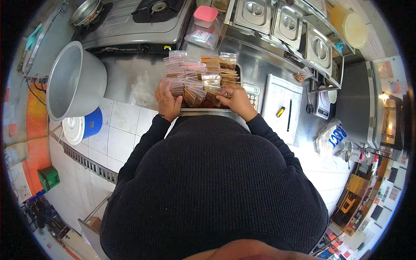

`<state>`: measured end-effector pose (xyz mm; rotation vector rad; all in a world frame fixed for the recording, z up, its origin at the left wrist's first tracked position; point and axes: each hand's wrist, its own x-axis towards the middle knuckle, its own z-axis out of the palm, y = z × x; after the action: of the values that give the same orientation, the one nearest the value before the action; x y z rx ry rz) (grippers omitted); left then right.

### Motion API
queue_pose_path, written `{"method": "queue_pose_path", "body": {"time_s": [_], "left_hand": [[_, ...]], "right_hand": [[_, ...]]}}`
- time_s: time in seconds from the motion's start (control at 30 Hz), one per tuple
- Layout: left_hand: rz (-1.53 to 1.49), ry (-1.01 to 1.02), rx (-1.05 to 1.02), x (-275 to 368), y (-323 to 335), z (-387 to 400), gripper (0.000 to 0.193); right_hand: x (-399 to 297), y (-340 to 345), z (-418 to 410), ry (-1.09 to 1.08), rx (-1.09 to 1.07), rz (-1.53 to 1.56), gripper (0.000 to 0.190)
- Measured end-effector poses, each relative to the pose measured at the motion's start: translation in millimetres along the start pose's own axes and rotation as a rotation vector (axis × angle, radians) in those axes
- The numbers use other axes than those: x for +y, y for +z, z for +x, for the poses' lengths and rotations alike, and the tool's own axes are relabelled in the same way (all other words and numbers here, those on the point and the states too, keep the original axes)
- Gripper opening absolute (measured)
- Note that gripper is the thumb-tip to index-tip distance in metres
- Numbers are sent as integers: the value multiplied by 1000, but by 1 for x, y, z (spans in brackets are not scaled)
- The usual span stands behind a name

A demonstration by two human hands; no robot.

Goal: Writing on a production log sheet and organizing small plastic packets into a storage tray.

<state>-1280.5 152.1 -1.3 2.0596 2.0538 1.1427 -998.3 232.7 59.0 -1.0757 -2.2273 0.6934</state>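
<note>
A metal tray (208, 110) stands at the counter's front edge, packed with rows of small zip-lock bags (194, 94) of brown and reddish contents. My left hand (167, 102) rests against the bags at the tray's left side, fingers apart, with no bag plainly gripped. At the front right of the tray, my right hand (239, 99) pinches the top of a zip-lock bag (213, 97) between thumb and fingers. Just right of the tray lies a calculator (252, 92), partly hidden by my right hand.
Right of the calculator lie papers (282, 87) with a black pen (289, 115) and a yellow cutter (280, 111), then scissors (308, 102) and a kitchen scale (322, 107). A crumpled plastic bag (143, 89) and a large metal pot (78, 81) stand left. Behind are a gas stove (130, 26) and lidded steel containers (253, 14).
</note>
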Motion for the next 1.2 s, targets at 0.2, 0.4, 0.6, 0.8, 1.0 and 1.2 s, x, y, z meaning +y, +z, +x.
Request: {"method": "queue_pose_path", "body": {"time_s": [0.2, 0.4, 0.6, 0.8, 1.0, 1.2], "left_hand": [[-8, 7, 8, 0, -1, 0, 70], [-20, 18, 18, 1, -2, 2, 70], [-4, 13, 8, 1, -2, 1, 70], [-5, 20, 1, 1, -2, 2, 70], [2, 12, 3, 1, -1, 1, 70], [7, 13, 1, 1, -2, 1, 69]], "right_hand": [[-5, 3, 0, 338, -81, 190, 34], [-4, 5, 3, 382, -123, -16, 47], [-10, 1, 6, 353, -140, 11, 39], [-3, 8, 8, 130, -34, 82, 33], [-5, 7, 6, 410, -134, 173, 31], [7, 19, 6, 412, -5, 347, 39]]}}
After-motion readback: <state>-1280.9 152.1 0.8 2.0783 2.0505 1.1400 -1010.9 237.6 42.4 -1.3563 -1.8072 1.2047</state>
